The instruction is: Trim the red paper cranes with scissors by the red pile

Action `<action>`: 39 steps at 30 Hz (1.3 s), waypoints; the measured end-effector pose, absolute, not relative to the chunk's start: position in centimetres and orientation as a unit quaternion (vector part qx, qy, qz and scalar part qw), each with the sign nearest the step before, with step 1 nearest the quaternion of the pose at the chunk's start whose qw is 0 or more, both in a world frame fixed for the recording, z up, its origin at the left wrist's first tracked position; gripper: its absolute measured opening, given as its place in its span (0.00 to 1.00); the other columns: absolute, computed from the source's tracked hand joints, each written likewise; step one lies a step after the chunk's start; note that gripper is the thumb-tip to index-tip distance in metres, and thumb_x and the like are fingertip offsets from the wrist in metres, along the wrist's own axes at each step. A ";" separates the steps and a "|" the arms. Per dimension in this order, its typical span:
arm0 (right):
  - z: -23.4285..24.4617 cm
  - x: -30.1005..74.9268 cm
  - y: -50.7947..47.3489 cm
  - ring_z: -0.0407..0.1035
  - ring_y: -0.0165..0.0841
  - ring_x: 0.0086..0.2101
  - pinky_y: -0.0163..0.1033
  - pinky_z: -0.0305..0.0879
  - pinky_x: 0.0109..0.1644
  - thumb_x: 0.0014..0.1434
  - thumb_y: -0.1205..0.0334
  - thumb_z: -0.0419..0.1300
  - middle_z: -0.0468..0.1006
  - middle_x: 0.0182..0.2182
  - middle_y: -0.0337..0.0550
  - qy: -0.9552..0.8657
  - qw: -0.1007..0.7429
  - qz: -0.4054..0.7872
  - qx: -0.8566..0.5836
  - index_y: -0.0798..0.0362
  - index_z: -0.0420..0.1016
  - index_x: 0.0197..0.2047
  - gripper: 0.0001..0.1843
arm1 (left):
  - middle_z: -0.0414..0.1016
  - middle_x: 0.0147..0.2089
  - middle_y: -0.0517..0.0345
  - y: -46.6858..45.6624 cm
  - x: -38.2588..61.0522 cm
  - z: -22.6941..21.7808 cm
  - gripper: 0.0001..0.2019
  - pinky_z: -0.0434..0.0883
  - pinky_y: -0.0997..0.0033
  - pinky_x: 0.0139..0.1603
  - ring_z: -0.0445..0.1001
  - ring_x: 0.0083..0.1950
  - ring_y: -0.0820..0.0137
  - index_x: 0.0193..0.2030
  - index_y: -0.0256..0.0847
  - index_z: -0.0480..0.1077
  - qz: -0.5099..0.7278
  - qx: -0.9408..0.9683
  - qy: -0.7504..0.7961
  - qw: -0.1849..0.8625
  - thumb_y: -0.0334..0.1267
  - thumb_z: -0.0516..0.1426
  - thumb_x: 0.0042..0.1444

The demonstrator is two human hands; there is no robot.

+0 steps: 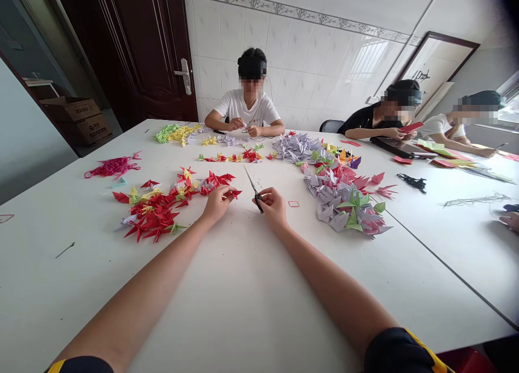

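Observation:
Between the thumb and fingers of my left hand (pixel 219 203) is a small red paper crane (pixel 235 193). Beside it, to the left, spreads a heap of folded cranes (pixel 158 213), mostly red with some yellow, green and pale lilac. My right hand (pixel 272 206) is closed around the handles of a pair of scissors (pixel 254 188). The blades point away from me and up-left, apart from the crane. To the right lies a larger heap of lilac, pink and green cranes (pixel 344 200).
Across the white table (pixel 227 297) sits a person in white (pixel 249 111) with cranes nearby. Two more people are at the right with red paper (pixel 411 127) and coloured sheets (pixel 454 158). Pink string (pixel 113 166) lies left, black string (pixel 412 182) right.

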State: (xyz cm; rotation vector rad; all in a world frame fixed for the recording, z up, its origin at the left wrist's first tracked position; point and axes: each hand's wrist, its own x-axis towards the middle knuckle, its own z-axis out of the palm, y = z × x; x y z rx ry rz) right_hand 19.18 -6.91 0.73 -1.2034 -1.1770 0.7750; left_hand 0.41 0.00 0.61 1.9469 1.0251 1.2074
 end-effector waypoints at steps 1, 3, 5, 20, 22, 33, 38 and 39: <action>0.8 19.3 -6.9 0.70 0.32 0.25 0.35 0.63 0.24 0.47 0.53 0.65 0.81 0.28 0.41 -0.508 0.601 0.334 -0.520 0.49 0.70 0.36 0.14 | 0.78 0.45 0.50 0.1 0.4 0.5 0.10 0.72 0.64 0.42 0.75 0.42 0.65 0.40 0.42 0.77 0.464 0.729 0.391 0.317 0.39 0.57 0.52; 0.9 19.5 -6.8 0.71 0.32 0.26 0.35 0.62 0.24 0.47 0.54 0.65 0.81 0.29 0.41 -0.508 0.602 0.331 -0.520 0.49 0.70 0.35 0.14 | 0.79 0.43 0.50 0.4 0.3 0.4 0.11 0.72 0.62 0.45 0.75 0.42 0.63 0.39 0.41 0.77 0.480 0.709 0.398 0.329 0.41 0.60 0.51; 1.1 19.9 -6.7 0.72 0.33 0.27 0.35 0.62 0.24 0.47 0.54 0.66 0.81 0.29 0.42 -0.507 0.601 0.334 -0.520 0.49 0.69 0.34 0.14 | 0.79 0.40 0.51 0.6 0.2 0.2 0.11 0.73 0.61 0.45 0.76 0.41 0.63 0.39 0.40 0.76 0.491 0.691 0.408 0.340 0.42 0.61 0.50; 1.8 21.6 -6.1 0.62 0.24 0.19 0.32 0.53 0.21 0.42 0.52 0.69 0.78 0.25 0.38 -0.529 0.538 0.451 -0.477 0.52 0.71 0.32 0.17 | 0.75 0.31 0.56 0.4 0.1 0.9 0.14 0.74 0.67 0.32 0.73 0.28 0.71 0.40 0.36 0.74 0.507 0.609 0.405 0.456 0.40 0.61 0.48; 2.0 22.3 -6.0 0.61 0.24 0.18 0.31 0.48 0.20 0.42 0.51 0.70 0.78 0.26 0.39 -0.529 0.517 0.478 -0.475 0.52 0.70 0.31 0.19 | 0.75 0.31 0.55 0.4 0.1 0.9 0.14 0.74 0.66 0.33 0.74 0.28 0.71 0.39 0.36 0.74 0.503 0.609 0.407 0.460 0.41 0.62 0.48; 2.1 23.7 -5.9 0.58 0.25 0.19 0.33 0.48 0.20 0.41 0.46 0.70 0.71 0.22 0.37 -0.491 0.543 0.515 -0.446 0.50 0.61 0.27 0.23 | 0.77 0.40 0.52 0.8 -0.1 0.3 0.16 0.76 0.63 0.37 0.76 0.30 0.69 0.38 0.38 0.77 0.505 0.617 0.416 0.437 0.47 0.64 0.46; 2.6 22.2 -6.4 0.58 0.25 0.18 0.33 0.49 0.20 0.42 0.47 0.70 0.73 0.23 0.37 -0.489 0.562 0.498 -0.444 0.49 0.62 0.28 0.23 | 0.77 0.35 0.54 0.4 0.1 0.8 0.16 0.76 0.62 0.38 0.76 0.31 0.68 0.39 0.37 0.75 0.492 0.617 0.404 0.463 0.45 0.64 0.46; 2.9 21.9 -6.5 0.59 0.24 0.18 0.33 0.48 0.20 0.42 0.48 0.70 0.74 0.24 0.37 -0.493 0.565 0.491 -0.443 0.50 0.63 0.28 0.22 | 0.77 0.34 0.54 0.3 0.1 0.9 0.16 0.76 0.63 0.37 0.76 0.31 0.68 0.40 0.37 0.75 0.492 0.615 0.402 0.466 0.44 0.64 0.46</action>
